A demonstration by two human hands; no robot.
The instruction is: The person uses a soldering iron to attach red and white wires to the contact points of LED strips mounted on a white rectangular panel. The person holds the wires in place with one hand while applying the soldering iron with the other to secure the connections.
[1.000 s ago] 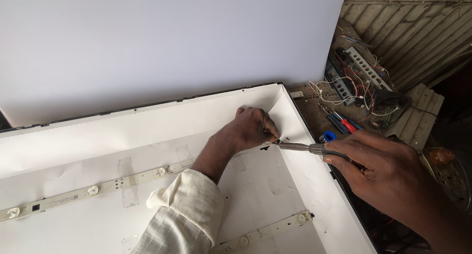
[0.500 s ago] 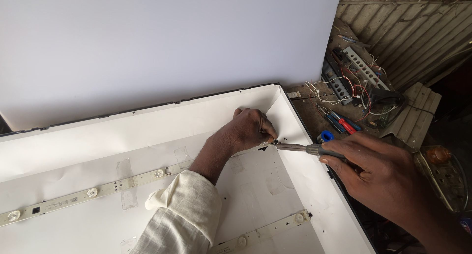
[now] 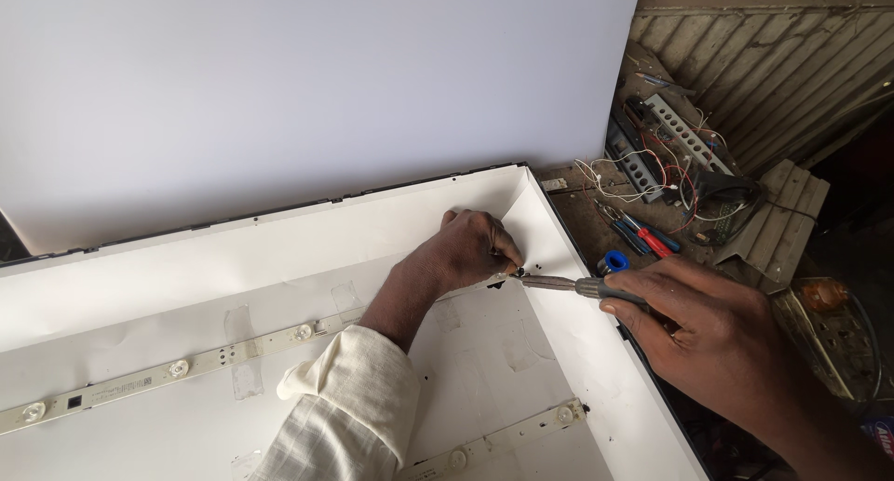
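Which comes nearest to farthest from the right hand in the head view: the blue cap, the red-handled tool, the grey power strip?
From the right hand:
1. Blue cap, just above the thumb on the bench.
2. Red-handled tool, slightly further up and to the right.
3. Grey power strip, far back by the corrugated wall.

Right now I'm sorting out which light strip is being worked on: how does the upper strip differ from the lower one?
The upper light strip runs long across the white panel, partly hidden under the left hand; the lower light strip shows only a short stretch. The upper strip's end sits at the left hand's fingertips, by the screwdriver held in the right hand; the lower strip lies untouched. Clear tape crosses the upper one. Both are pale strips carrying round lenses.
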